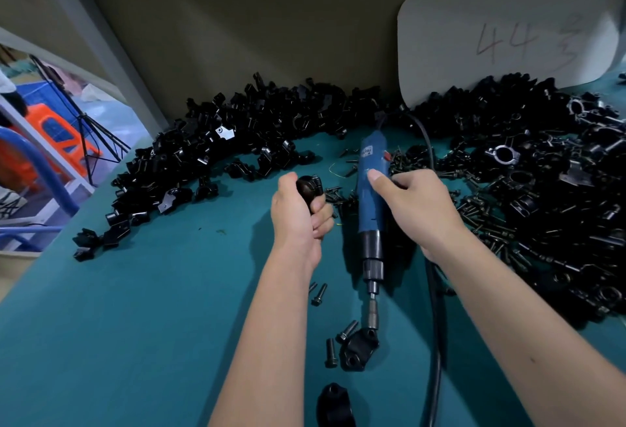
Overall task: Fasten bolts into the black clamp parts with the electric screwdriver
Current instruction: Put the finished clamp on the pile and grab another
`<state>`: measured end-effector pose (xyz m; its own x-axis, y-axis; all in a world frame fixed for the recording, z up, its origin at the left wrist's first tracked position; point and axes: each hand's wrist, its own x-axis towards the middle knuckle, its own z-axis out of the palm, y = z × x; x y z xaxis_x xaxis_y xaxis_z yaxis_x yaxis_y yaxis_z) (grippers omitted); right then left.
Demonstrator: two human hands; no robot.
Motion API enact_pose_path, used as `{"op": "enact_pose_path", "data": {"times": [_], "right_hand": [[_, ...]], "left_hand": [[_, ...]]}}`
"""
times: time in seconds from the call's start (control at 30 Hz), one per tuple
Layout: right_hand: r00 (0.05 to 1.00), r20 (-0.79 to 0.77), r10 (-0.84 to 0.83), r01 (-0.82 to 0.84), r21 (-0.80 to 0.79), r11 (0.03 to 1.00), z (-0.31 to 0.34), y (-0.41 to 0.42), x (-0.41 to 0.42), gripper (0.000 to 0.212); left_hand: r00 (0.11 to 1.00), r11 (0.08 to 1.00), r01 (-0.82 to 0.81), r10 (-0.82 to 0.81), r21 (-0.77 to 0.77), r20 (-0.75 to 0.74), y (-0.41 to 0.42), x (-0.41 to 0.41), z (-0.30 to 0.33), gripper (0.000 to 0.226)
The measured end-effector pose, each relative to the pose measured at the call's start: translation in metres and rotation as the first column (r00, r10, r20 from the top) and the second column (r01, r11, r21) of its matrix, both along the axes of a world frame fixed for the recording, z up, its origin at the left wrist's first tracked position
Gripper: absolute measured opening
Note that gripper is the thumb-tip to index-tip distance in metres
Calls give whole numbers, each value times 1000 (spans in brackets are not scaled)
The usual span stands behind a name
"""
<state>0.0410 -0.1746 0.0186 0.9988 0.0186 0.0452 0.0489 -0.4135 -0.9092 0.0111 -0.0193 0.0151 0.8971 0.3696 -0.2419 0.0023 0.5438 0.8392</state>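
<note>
From the head camera, the left hand [299, 213] has its grip closed around a rounded black clamp part [310, 188], lifted off the teal felt-covered surface [135, 325]. The right hand [415, 204] has its grip wrapped round the blue-bodied corded electric screwdriver [371, 203], which points back toward the person. Its bit tip [372, 323] sits on or just above a second black clamp part with two holes [358, 348] lying on the surface, nearer the person than either grip. Loose black hex-head bolts [338, 342] lie just left of that part, and two more [318, 293] lie below the left wrist. Beyond the left grip spreads a large heap of unassembled black clamp parts [237, 142]; to the right of the right grip lies a scatter of bolts [487, 220] and a pile of clamp pieces [559, 172].

The likely trouble: the clamp under the bit is not held by anything, so it may well spin or skid if the driver runs. The black cord [437, 342] trails along the right forearm and could drag loose bolts about.

A white board [508, 33] leaning on the wall behind reads "44" followed by a handwritten character I cannot make out. A small label on the screwdriver body is too blurred to read.
</note>
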Motion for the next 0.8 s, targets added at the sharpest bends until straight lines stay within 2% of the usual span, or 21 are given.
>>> {"op": "enact_pose_path", "data": {"times": [0.13,0.23,0.33,0.37,0.43,0.5,0.57,0.63,0.7,0.73,0.8], "right_hand": [[981,194,-3,56,-270,961,6,1,-3,65],[970,242,-1,80,-315,946,9,-3,-3,49],[988,154,1,25,-169,985,12,-13,-1,16],[991,132,-7,26,-141,990,12,-16,-1,11],[986,162,-32,66,-211,975,10,-23,0,12],[983,183,-19,83,-347,934,8,-30,2,9],[988,156,9,65,-459,886,7,-38,4,12],[986,167,-11,84,-434,897,9,-48,4,11],[967,249,-53,142,-353,925,13,-57,3,7],[962,263,-72,151,-295,944,14,-60,3,16],[978,197,-73,95,-101,990,18,-64,0,24]], "left_hand": [[971,940,-231,238,251,0,-1,-1,-1,20],[953,897,-300,297,324,59,-1,0,-2,26],[951,857,-308,281,414,127,-4,0,-3,32],[952,842,-306,267,444,149,-6,0,-3,32],[955,813,-293,224,503,194,-12,-1,0,30],[959,793,-269,172,547,223,-20,-2,3,29],[966,773,-226,101,593,237,-28,-4,7,30],[973,741,-163,9,652,232,-37,-5,12,32],[976,710,-105,-60,697,209,-45,-6,16,33],[977,699,-77,-89,711,193,-48,-7,17,33],[975,684,-21,-148,729,168,-57,-9,18,35]]}}
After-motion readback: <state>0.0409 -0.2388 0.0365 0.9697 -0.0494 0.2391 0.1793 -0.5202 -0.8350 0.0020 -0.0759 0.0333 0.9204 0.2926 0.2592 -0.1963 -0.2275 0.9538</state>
